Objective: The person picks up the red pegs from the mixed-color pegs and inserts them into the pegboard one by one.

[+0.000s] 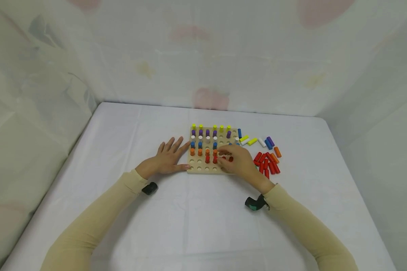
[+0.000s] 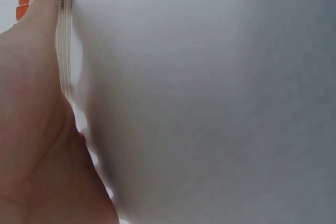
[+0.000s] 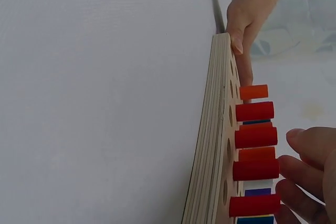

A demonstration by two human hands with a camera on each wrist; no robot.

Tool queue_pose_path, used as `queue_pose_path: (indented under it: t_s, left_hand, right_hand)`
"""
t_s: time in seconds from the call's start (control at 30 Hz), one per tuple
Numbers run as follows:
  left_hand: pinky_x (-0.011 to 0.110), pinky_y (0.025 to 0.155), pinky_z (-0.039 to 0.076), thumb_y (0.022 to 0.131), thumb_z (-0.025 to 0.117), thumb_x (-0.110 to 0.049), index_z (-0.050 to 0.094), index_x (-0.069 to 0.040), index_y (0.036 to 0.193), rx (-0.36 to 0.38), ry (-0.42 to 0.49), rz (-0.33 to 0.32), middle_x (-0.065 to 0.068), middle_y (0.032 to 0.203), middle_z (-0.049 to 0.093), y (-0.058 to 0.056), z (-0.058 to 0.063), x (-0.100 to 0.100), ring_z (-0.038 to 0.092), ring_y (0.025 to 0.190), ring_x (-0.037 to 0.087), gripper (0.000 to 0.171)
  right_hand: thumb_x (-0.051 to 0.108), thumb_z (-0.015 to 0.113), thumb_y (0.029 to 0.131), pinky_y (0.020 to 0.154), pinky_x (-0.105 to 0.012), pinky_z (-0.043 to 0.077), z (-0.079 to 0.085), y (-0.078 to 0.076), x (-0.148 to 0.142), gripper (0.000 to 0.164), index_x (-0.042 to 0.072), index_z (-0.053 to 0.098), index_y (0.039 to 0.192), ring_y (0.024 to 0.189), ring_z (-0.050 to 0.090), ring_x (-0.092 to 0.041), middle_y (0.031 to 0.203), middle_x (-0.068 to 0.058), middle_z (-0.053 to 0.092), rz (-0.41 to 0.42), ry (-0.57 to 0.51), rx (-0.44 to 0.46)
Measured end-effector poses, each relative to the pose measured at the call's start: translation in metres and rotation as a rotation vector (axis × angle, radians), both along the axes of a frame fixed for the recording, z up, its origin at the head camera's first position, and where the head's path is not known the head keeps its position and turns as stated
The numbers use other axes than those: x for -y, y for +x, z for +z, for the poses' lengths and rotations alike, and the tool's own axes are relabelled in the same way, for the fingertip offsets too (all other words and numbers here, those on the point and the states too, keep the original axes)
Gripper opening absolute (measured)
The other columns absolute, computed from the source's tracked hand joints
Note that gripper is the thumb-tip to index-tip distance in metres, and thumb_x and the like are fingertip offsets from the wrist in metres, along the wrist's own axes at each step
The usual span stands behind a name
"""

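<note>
A wooden pegboard (image 1: 203, 170) lies on the white table with rows of yellow, purple, white, blue, orange and red pegs standing in it. My left hand (image 1: 167, 157) lies spread at the board's left side, its thumb touching the front left corner. Over the right front part of the board is my right hand (image 1: 237, 162), beside the red pegs (image 1: 215, 160). In the right wrist view its thumb and fingers are apart, with nothing pinched between them; a fingertip is close to the end of a red peg (image 3: 256, 170). Contact there is unclear. The right hand hides some holes and pegs.
Loose red pegs (image 1: 273, 168) lie in a pile right of the board, with two orange ones. Behind them are scattered yellow, white, blue and purple pegs (image 1: 270, 141). One blue peg (image 1: 239, 133) lies by the board's back right corner. Patterned cloth (image 1: 203, 67) hangs behind the table.
</note>
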State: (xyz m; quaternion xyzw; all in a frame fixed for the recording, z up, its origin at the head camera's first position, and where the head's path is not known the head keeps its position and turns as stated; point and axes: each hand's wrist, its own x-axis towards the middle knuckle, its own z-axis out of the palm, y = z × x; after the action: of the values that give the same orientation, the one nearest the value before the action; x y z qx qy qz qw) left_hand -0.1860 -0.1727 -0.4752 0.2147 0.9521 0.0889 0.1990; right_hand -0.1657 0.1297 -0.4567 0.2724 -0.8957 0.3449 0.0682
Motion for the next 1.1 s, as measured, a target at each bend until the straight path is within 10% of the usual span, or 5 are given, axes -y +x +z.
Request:
queue_pose_path:
  t_s: [1.1]
  left_hand:
    - [0.069,0.119,-0.005,0.090,0.043,-0.075,-0.005,-0.030,0.160,-0.001,0.025,0.002,0.013,0.168,-0.013,-0.003,-0.004,0.003,-0.014,0.153,0.044,0.096]
  right_hand:
    - [0.018,0.075,0.089,0.086,-0.046,0.057,0.014,-0.008,-0.062,0.031,0.009,0.069,0.117,0.096,0.067,-0.023,0.103,-0.007,0.076,-0.117,-0.085,0.144]
